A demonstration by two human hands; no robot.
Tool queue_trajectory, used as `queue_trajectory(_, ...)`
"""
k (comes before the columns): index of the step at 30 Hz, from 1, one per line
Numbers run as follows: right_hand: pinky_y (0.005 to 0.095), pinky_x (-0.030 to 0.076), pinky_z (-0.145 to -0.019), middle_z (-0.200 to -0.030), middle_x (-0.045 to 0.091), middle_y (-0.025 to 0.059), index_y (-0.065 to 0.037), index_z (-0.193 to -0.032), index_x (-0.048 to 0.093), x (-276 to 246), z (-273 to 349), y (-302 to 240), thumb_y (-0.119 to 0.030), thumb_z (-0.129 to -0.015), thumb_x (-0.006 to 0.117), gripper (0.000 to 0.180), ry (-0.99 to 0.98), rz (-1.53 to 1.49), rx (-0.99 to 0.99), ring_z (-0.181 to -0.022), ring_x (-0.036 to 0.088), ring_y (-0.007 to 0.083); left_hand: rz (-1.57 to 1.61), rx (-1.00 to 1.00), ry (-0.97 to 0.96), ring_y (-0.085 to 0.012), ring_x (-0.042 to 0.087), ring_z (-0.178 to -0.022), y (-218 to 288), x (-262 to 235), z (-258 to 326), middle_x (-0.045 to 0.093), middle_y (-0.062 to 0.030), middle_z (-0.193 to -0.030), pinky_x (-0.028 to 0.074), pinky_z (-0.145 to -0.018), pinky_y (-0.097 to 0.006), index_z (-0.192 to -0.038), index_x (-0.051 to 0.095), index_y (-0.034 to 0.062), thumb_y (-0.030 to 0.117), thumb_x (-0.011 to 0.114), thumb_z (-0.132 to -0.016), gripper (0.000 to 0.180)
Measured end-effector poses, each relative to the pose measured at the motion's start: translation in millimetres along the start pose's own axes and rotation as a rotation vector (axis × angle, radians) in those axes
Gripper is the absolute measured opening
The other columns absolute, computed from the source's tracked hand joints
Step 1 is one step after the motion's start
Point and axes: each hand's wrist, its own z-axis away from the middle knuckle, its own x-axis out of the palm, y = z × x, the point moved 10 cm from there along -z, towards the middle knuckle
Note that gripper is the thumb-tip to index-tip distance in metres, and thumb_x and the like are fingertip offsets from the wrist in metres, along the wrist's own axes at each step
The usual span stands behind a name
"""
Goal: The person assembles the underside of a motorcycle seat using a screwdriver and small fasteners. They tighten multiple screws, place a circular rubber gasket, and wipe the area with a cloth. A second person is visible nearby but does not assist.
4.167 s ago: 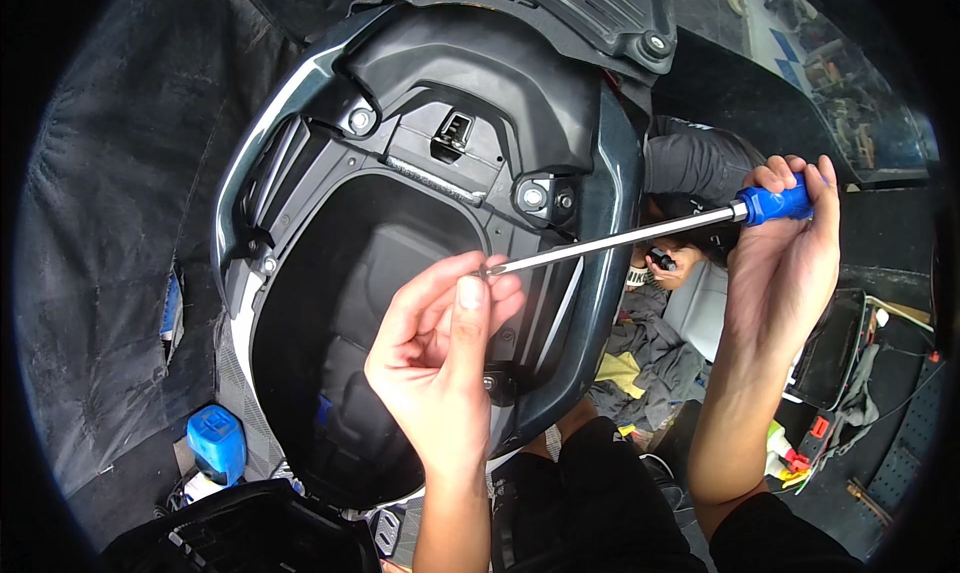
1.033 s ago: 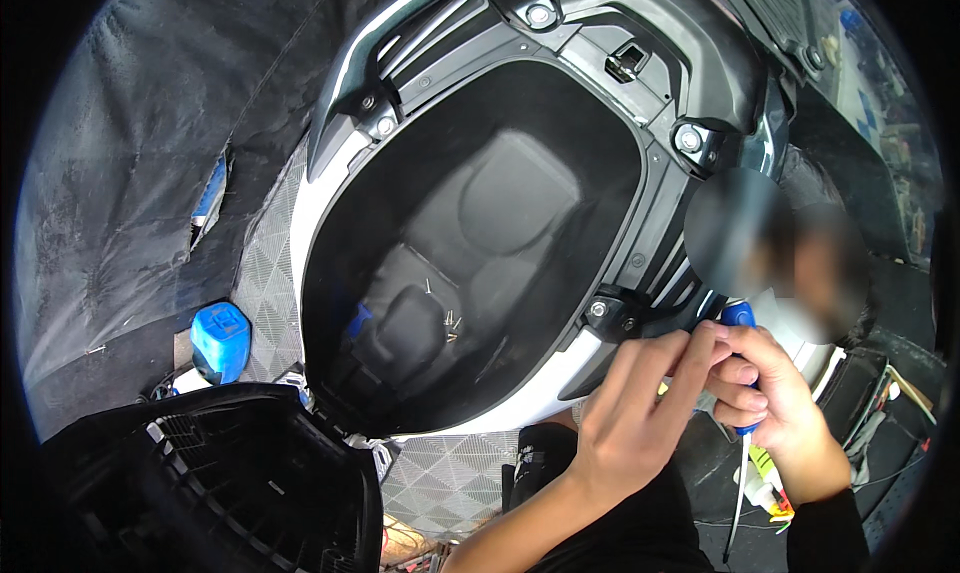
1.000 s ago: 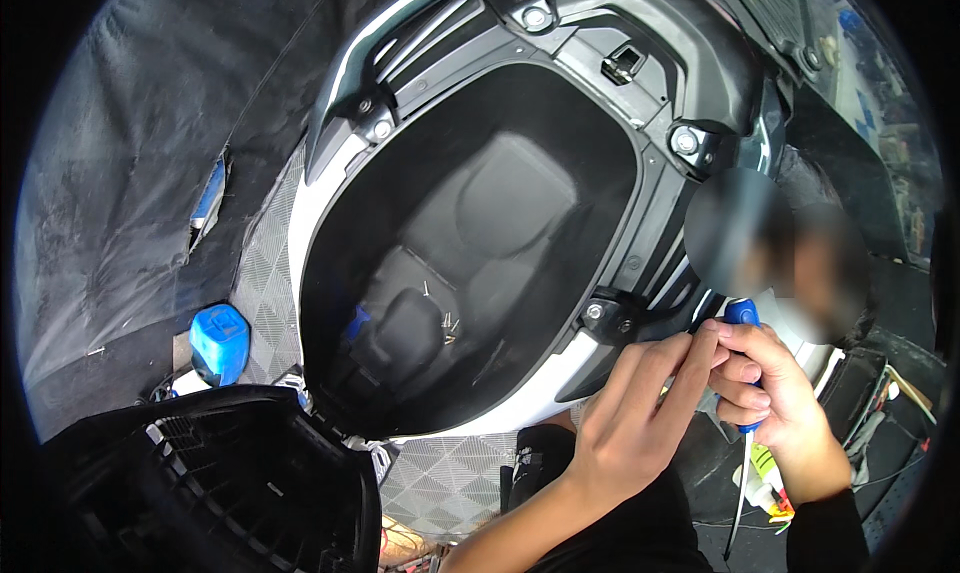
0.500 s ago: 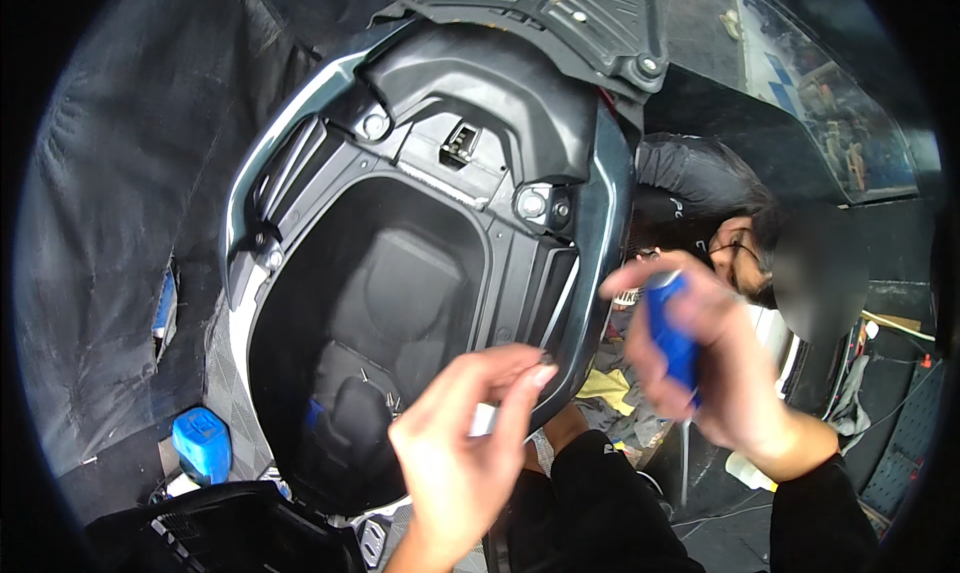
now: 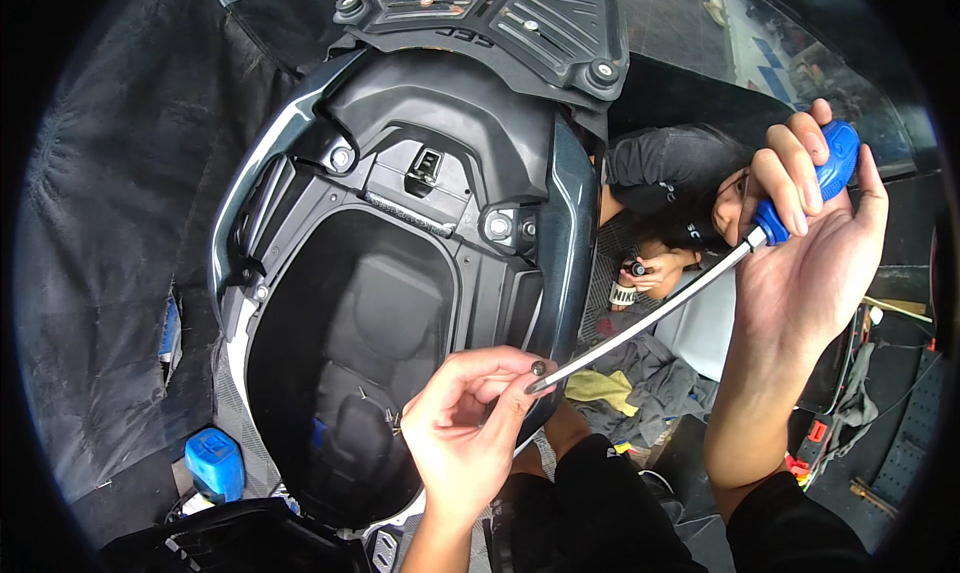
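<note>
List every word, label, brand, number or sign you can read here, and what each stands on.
I'll place each text but not copy its wording.
Black rear rack: short lettering along its near edge.
White band: bold dark letters, readable.
Co-worker's dark shirt: pale letters, too small to read.
Black trouser leg: pale mark, too small.
Blue screwdriver handle: nothing readable.

Head cam looks down, near L hand (image 5: pixel 465 423) & R hand (image 5: pixel 805 258), view edges prob. warped.
</note>
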Motion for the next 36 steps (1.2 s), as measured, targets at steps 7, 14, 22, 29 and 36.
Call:
queue_trajectory(7,0.0419,0.048,-0.081,-0.074,0.038,0.0013,-0.003,-0.106,0.045,-14,-11,-13,-0.028,-0.105,0.037,0.026,0.025,0.150,-0.013,-0.058,0.040,0.0120,-0.079,-0.031,0.018,-0.0160,0.073,-0.081,-5,-1,-1,0.074,-0.0160,-0.092,0.060,-0.076,-0.026,-0.102,0.065,-0.0075,-0.008,0.074,-0.090,0.016)
queue_trajectory(14,0.0276,0.044,-0.061,-0.084,0.043,0.0063,0.007,-0.116,0.045,0,-6,-9,-0.021,-0.105,0.040,0.031,0.000,0.030,-0.047,-0.061,0.039,0.0130,-0.136,-0.014,-0.017,-0.0159,0.074,-0.083,8,3,-3,0.075,-0.0154,-0.092,0.060,-0.078,-0.027,-0.102,0.067,-0.0079,-0.008,0.074,-0.089,0.016)
queue_trajectory(22,0.0256,0.038,-0.052,-0.089,0.043,0.0095,0.011,-0.121,0.043,-4,-8,-14,-0.018,-0.105,0.041,0.033,0.022,-0.006,-0.094,-0.063,0.038,0.0144,-0.063,-0.044,0.061,-0.0165,0.073,-0.079,2,-9,0,0.075,-0.0162,-0.091,0.061,-0.076,-0.027,-0.103,0.066,-0.0080,-0.007,0.075,-0.089,0.016)
queue_trajectory(29,0.0251,0.038,-0.052,-0.089,0.043,0.0097,0.010,-0.120,0.043,-5,1,-6,-0.019,-0.105,0.042,0.032,0.052,0.030,-0.117,-0.064,0.037,0.0144,-0.149,-0.032,0.076,-0.0159,0.074,-0.080,0,-12,3,0.075,-0.0153,-0.090,0.061,-0.076,-0.027,-0.102,0.067,-0.0078,-0.007,0.075,-0.089,0.015)
queue_trajectory(36,0.0254,0.039,-0.056,-0.093,0.044,0.0097,0.009,-0.120,0.044,0,2,4,-0.020,-0.106,0.045,0.032,0.021,0.087,-0.087,-0.068,0.039,0.0139,-0.375,0.087,0.061,-0.0151,0.074,-0.081,10,-16,4,0.075,-0.0131,-0.089,0.059,-0.076,-0.026,-0.100,0.068,-0.0076,-0.007,0.075,-0.089,0.013)
